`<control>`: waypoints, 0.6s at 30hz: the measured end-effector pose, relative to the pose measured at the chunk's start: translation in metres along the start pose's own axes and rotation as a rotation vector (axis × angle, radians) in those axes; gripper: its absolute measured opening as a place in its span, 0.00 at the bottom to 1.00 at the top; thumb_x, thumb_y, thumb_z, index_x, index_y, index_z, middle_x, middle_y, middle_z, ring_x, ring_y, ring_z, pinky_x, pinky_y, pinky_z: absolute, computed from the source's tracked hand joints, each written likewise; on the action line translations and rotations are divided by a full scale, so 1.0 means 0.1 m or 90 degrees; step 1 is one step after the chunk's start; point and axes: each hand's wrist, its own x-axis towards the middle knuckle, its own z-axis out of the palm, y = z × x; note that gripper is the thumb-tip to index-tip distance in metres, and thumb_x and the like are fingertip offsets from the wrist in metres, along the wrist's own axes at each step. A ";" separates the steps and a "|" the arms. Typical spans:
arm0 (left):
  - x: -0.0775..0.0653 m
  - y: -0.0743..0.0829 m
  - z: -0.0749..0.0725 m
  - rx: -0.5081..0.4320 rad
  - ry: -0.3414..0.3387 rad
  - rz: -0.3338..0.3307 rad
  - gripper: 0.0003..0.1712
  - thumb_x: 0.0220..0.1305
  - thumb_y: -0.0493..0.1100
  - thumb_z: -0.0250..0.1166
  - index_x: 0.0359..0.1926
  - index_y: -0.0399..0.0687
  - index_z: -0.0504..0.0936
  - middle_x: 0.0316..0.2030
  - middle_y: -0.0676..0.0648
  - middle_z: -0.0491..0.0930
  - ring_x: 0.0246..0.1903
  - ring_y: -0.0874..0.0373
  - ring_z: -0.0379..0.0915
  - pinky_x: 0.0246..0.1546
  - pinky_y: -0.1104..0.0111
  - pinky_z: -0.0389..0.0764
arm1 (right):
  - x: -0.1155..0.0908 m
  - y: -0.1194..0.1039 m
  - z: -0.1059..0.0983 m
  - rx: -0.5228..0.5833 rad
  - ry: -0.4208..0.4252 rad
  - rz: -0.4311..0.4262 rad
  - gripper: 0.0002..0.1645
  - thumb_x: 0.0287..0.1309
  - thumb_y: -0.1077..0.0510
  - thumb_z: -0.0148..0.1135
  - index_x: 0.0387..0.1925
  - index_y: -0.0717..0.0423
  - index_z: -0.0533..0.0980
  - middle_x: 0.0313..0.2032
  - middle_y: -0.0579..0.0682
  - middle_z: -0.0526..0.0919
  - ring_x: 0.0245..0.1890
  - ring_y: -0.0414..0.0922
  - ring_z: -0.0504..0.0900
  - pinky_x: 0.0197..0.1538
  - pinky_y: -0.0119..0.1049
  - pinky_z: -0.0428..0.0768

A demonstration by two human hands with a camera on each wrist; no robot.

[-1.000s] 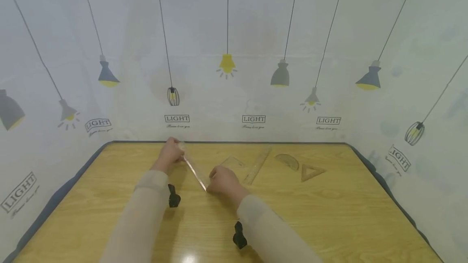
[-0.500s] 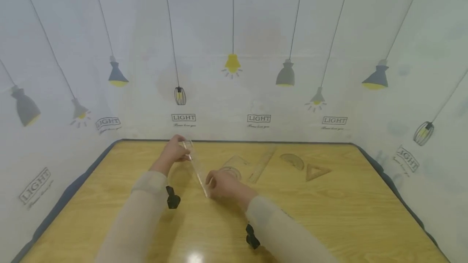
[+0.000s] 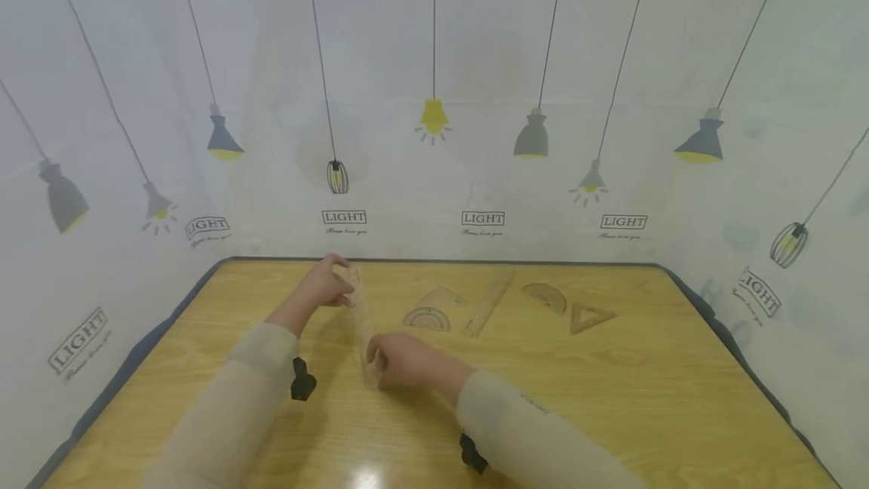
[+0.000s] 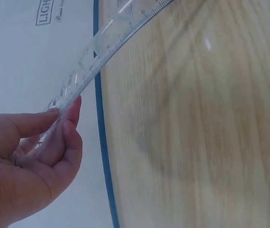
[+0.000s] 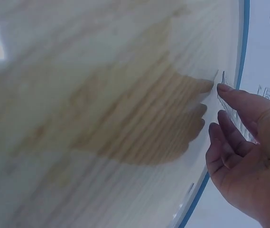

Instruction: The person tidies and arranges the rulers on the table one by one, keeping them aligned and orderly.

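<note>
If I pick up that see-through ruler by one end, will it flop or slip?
The clear ruler is probably stiff: between the left hand and right hand it runs straight, without sagging. It's likely light, since it looks thin and the left hand just pinches it. Its shiny surface might be slippery.
</note>
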 end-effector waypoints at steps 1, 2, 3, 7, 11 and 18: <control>-0.02 0.01 0.00 0.009 -0.005 0.001 0.33 0.62 0.29 0.63 0.65 0.37 0.59 0.43 0.32 0.78 0.22 0.56 0.80 0.39 0.58 0.83 | -0.01 -0.03 0.01 -0.005 -0.004 -0.005 0.23 0.44 0.64 0.75 0.44 0.52 0.77 0.30 0.41 0.76 0.31 0.37 0.74 0.37 0.30 0.75; -0.04 0.02 0.00 0.016 -0.008 0.001 0.33 0.63 0.29 0.63 0.65 0.37 0.60 0.43 0.32 0.78 0.22 0.56 0.80 0.38 0.58 0.83 | -0.02 -0.05 0.02 -0.011 -0.004 -0.012 0.24 0.44 0.64 0.75 0.45 0.51 0.76 0.30 0.40 0.75 0.30 0.36 0.74 0.37 0.29 0.75; -0.06 0.04 0.00 0.021 -0.011 0.000 0.32 0.63 0.29 0.63 0.65 0.37 0.60 0.43 0.32 0.79 0.22 0.56 0.80 0.37 0.59 0.83 | -0.03 -0.07 0.04 -0.013 -0.006 -0.017 0.25 0.44 0.63 0.75 0.46 0.51 0.76 0.29 0.40 0.75 0.30 0.36 0.73 0.36 0.29 0.75; -0.13 0.06 -0.02 0.040 -0.034 -0.003 0.31 0.64 0.29 0.62 0.65 0.38 0.60 0.43 0.33 0.79 0.22 0.56 0.81 0.33 0.62 0.83 | -0.06 -0.13 0.09 -0.035 0.006 -0.044 0.28 0.42 0.63 0.76 0.48 0.51 0.76 0.31 0.40 0.76 0.31 0.35 0.74 0.37 0.28 0.75; -0.19 0.07 -0.03 0.052 -0.066 0.003 0.30 0.64 0.29 0.62 0.64 0.37 0.61 0.41 0.34 0.80 0.23 0.55 0.81 0.29 0.65 0.82 | -0.11 -0.20 0.13 -0.069 0.018 -0.068 0.32 0.41 0.63 0.77 0.51 0.50 0.75 0.38 0.43 0.78 0.38 0.36 0.76 0.43 0.29 0.76; -0.30 0.01 -0.06 0.075 -0.102 0.029 0.29 0.63 0.28 0.61 0.63 0.35 0.63 0.37 0.37 0.81 0.23 0.54 0.81 0.27 0.64 0.82 | -0.15 -0.32 0.23 -0.109 -0.010 -0.106 0.35 0.44 0.66 0.71 0.57 0.50 0.75 0.41 0.45 0.78 0.40 0.37 0.76 0.44 0.26 0.75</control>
